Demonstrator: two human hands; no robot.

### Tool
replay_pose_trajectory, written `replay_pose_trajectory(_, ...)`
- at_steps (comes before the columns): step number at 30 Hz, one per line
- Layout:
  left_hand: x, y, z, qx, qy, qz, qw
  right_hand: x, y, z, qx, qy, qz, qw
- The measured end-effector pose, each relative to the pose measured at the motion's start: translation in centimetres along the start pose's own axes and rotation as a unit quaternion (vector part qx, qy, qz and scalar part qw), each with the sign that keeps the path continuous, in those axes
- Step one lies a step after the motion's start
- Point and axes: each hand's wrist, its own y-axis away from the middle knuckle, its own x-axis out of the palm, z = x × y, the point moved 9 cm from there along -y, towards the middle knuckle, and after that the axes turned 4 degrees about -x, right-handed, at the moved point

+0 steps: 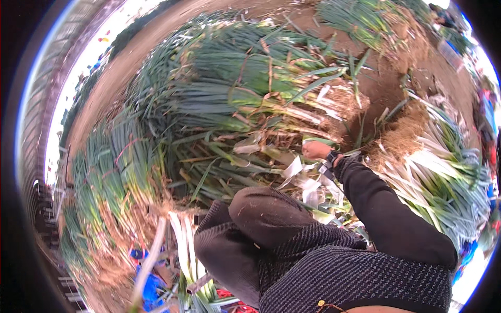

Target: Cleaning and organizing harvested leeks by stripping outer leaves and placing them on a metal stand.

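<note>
My right hand (315,149) reaches in from the right, fingers curled closed, with a dark band and a strapped device at the wrist. A green leaf shows just beyond its knuckles; what the fingers hold, if anything, is hidden. Below the hand lie pale peeled leaf strips (310,191) and loose green leaves (224,172). Right in front of it spreads a big heap of leeks or large green onions (250,78), their brown roots (342,107) pointing right. My left hand is out of view.
Cleaned stalks with white shanks (436,161) are piled at the right. Tied bundles (117,177) stand at the left. Near my knees (266,216), several white stalks (188,250) lie by a blue thing (151,289). Another bundle (360,23) rests on bare soil (383,83) at the back.
</note>
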Motion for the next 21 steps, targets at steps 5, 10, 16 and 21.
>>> replay_pose_trajectory(5, 3.2, 2.7, 4.6, -0.085, 0.034, 0.135, 0.987, -0.2, -0.3, -2.5, 0.085, 0.000, 0.007, 0.996)
replay_pose_trajectory(10, 6.9, 7.3, 8.8, -0.188, 0.045, 0.258, 0.947, -2.8, -0.9, -7.4, 0.158, 0.041, -0.153, 0.975)
replay_pose_trajectory(16, 9.5, 12.6, 13.4, -0.316, 0.029, 0.366, 0.875, -1.7, -3.2, -12.5, 0.295, 0.007, -0.065, 0.953)
replay_pose_trajectory(21, 19.1, 11.8, 10.2, -0.537, 0.333, 0.298, 0.716, 1.6, -4.8, -13.5, 0.302, 0.124, -0.103, 0.940)
